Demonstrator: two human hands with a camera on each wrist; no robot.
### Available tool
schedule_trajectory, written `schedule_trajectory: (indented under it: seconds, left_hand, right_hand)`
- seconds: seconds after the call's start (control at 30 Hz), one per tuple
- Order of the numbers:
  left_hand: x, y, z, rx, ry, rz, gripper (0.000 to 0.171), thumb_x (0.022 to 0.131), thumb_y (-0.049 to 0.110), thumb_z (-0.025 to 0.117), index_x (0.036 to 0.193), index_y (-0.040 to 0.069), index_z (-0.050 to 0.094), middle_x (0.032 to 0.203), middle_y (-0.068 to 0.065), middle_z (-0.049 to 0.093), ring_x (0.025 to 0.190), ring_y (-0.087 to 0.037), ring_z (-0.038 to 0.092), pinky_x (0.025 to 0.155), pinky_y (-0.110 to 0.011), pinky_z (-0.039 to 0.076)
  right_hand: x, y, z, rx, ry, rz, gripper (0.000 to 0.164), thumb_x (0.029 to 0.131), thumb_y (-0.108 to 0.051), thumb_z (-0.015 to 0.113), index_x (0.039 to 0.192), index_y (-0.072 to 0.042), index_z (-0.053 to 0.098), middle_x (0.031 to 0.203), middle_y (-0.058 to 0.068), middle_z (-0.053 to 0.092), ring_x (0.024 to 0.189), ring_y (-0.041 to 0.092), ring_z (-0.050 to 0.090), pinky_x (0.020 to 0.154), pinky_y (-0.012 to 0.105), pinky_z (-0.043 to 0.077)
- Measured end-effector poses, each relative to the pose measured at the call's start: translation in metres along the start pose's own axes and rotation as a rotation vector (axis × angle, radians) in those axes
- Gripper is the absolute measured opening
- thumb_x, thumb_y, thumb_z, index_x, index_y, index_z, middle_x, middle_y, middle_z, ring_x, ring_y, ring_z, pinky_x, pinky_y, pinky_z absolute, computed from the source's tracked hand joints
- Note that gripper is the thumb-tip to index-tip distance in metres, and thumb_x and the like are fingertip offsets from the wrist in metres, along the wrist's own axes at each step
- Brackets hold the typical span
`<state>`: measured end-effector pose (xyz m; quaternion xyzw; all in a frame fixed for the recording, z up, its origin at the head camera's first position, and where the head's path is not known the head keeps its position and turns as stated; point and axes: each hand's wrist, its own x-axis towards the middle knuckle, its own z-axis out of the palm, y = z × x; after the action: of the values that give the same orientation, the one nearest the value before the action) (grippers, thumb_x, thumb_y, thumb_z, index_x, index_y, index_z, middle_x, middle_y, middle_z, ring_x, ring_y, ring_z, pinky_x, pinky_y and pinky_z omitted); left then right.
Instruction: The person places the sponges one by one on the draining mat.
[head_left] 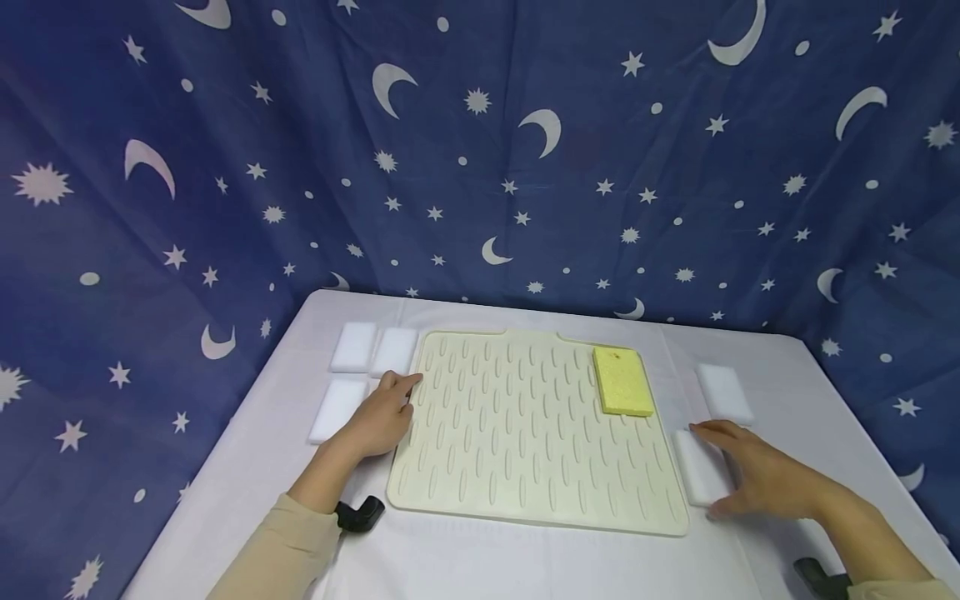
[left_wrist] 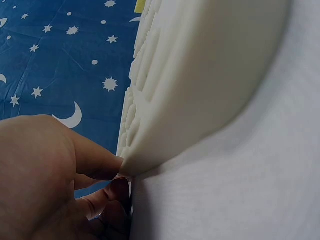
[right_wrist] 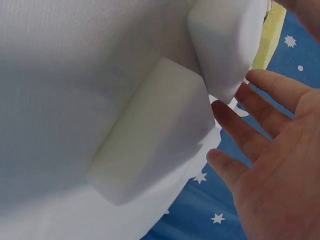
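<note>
A cream mat (head_left: pixel 540 433) with rows of raised ribs lies on the table. At its left edge, my left hand (head_left: pixel 381 417) pinches the rim between thumb and fingers; the left wrist view shows the thumb tip against the mat's edge (left_wrist: pixel 200 75). My right hand (head_left: pixel 772 471) hovers with fingers spread and bent a little over a white sponge block (head_left: pixel 701 467) beside the mat. In the right wrist view its fingers (right_wrist: pixel 270 82) come up near the blocks, and contact is hard to tell. On the mat's upper right sits a yellow sponge (head_left: pixel 622 382).
Several white blocks, one of them (head_left: pixel 354 347) at the back, stand left of the mat. Another white block (head_left: pixel 724 393) lies behind the one at my right hand. A white cloth (head_left: pixel 465 558) covers the table, and a blue star-and-moon curtain (head_left: pixel 480 167) hangs behind.
</note>
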<state>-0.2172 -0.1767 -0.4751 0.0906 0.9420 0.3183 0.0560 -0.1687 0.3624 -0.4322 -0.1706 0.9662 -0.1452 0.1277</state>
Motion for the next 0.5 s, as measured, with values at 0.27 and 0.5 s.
schedule_trajectory:
  seconds: [0.27,0.5]
  left_hand:
    - [0.0004,0.0006,0.0006,0.008,0.001,0.005,0.049,0.099,0.014,0.041,0.148,0.012,0.039,0.117,-0.006,0.044,0.095,-0.020,0.050,0.088,-0.039,0.044]
    - [-0.0003,0.0011,-0.0006,0.008,-0.002,-0.001,0.049,0.099,0.014,0.041,0.148,0.012,0.039,0.116,-0.006,0.043,0.096,-0.021,0.049,0.089,-0.040,0.043]
  right_hand:
    - [-0.0020,-0.0008,0.0026,0.003,-0.009,0.030,0.115,0.053,-0.059,0.086,0.146,-0.010,0.041,0.146,0.010,0.037,0.128,0.032,0.042,0.100,0.058,0.039]
    - [-0.0008,-0.0007,0.0072,-0.002,0.003,0.049,0.115,0.053,-0.057,0.087,0.147,-0.010,0.040,0.147,0.011,0.036,0.127,0.033,0.042,0.100,0.058,0.039]
